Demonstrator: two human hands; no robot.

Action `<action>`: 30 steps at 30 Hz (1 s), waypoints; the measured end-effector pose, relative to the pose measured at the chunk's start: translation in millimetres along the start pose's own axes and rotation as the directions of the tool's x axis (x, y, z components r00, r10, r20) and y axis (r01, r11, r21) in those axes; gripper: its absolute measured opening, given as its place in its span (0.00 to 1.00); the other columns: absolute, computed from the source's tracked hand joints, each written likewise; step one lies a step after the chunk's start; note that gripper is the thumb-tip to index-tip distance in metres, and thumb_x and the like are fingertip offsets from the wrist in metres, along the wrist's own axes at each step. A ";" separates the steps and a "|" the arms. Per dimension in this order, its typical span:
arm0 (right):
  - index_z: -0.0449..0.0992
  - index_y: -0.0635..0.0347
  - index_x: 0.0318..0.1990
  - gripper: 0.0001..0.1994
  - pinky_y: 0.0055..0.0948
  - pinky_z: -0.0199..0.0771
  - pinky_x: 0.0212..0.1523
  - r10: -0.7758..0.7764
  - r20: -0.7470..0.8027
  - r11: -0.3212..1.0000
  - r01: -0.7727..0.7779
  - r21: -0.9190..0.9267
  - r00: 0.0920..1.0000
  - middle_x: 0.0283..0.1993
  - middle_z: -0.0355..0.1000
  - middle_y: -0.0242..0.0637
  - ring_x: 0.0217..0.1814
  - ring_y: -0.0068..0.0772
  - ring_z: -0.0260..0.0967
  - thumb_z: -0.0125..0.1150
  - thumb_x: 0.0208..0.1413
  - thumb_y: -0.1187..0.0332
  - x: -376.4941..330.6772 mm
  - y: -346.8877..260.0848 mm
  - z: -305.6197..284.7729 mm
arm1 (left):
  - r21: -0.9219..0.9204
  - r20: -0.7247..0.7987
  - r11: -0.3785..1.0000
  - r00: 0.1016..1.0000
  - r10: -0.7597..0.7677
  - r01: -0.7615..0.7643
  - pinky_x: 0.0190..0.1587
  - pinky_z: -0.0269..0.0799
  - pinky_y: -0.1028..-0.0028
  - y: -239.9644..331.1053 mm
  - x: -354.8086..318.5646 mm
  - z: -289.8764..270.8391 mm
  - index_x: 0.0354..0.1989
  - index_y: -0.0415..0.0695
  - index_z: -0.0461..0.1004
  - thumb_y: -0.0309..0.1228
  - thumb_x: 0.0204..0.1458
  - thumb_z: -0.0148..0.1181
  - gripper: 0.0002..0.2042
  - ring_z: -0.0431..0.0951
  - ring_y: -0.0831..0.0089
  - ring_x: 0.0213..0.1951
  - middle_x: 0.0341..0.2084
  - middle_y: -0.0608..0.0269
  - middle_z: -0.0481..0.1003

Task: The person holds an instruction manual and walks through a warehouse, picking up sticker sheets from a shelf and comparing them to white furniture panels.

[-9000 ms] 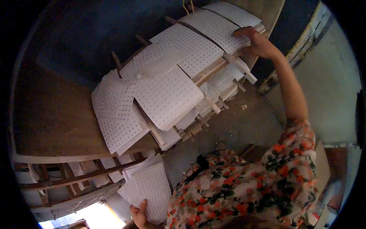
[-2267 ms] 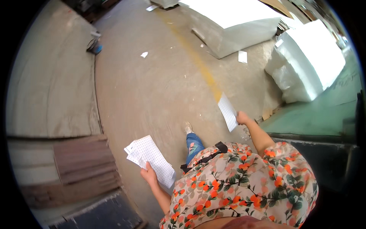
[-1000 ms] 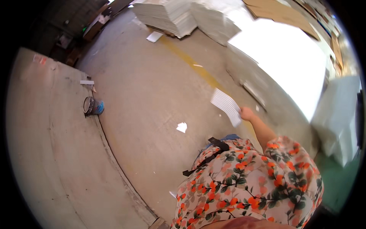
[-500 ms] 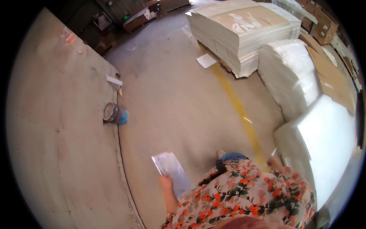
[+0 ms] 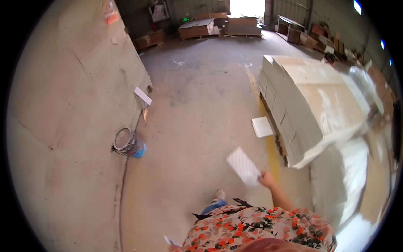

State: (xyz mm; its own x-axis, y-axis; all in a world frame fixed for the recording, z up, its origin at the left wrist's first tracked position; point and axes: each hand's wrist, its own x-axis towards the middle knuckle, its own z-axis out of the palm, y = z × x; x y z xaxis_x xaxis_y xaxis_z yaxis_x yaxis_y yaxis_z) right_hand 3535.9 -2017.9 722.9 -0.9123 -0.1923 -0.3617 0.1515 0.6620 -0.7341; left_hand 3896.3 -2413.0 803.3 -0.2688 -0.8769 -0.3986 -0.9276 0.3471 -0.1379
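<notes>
My right hand (image 5: 265,179) is out in front of me, its fingers closed on one corner of a thin white rectangular sheet (image 5: 242,164) with a fine dotted or ribbed surface. The sheet hangs tilted above the floor, apart from everything else. At the lower edge, only a small part of my left hand (image 5: 175,248) shows. Beside it pokes out the edge of a whitish glossy sheet (image 5: 168,240); most of that sheet and the fingers are hidden below the picture.
A tall stack of white boards (image 5: 289,109) stands on a pallet at right, with a white square piece (image 5: 262,127) on the floor beside it. Wrapped white bundles (image 5: 344,176) are nearer. Along the left wall (image 5: 71,126) stands a paint-stained bucket (image 5: 129,143). Low stacks (image 5: 197,28) lie far ahead.
I have moved forward, and the view has tipped up and right. My right hand has swung forward with its sheet; my left hand has dropped back to the lower edge.
</notes>
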 end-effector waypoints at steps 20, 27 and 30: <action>0.72 0.64 0.23 0.09 0.35 0.66 0.35 0.293 0.221 0.904 -0.194 -0.381 0.930 0.30 0.68 0.49 0.34 0.46 0.66 0.48 0.34 0.70 390.3 105.9 -153.7 | 0.290 -0.020 0.820 0.853 0.521 -0.494 0.34 0.67 0.63 637.5 187.7 -179.2 0.23 0.37 0.72 0.33 0.40 0.46 0.12 0.71 0.53 0.30 0.25 0.46 0.70; 0.69 0.60 0.28 0.09 0.37 0.65 0.33 -0.175 -0.133 0.978 0.157 -0.138 0.976 0.27 0.66 0.50 0.33 0.50 0.64 0.48 0.36 0.70 643.6 -45.4 -339.8 | 0.176 0.099 0.962 0.976 0.194 -0.209 0.31 0.68 0.64 695.3 180.0 -151.8 0.31 0.41 0.71 0.29 0.36 0.49 0.11 0.72 0.57 0.30 0.24 0.52 0.72; 0.68 0.64 0.37 0.14 0.29 0.66 0.35 -0.093 -0.056 0.996 0.093 0.004 0.994 0.33 0.68 0.49 0.35 0.41 0.67 0.49 0.39 0.71 685.9 -92.9 -374.6 | 0.155 0.013 0.985 0.997 0.076 -0.077 0.30 0.68 0.64 743.4 224.1 -160.4 0.30 0.42 0.71 0.29 0.36 0.49 0.11 0.73 0.57 0.29 0.24 0.52 0.72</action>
State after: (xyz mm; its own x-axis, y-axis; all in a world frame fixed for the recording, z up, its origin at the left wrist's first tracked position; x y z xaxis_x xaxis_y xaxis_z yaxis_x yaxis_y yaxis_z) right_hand 2753.5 -1939.9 758.3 -0.9422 -0.2120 -0.2596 0.0675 0.6385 -0.7667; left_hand 3104.9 -2404.8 756.9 -0.3353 -0.8435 -0.4195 -0.8528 0.4610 -0.2453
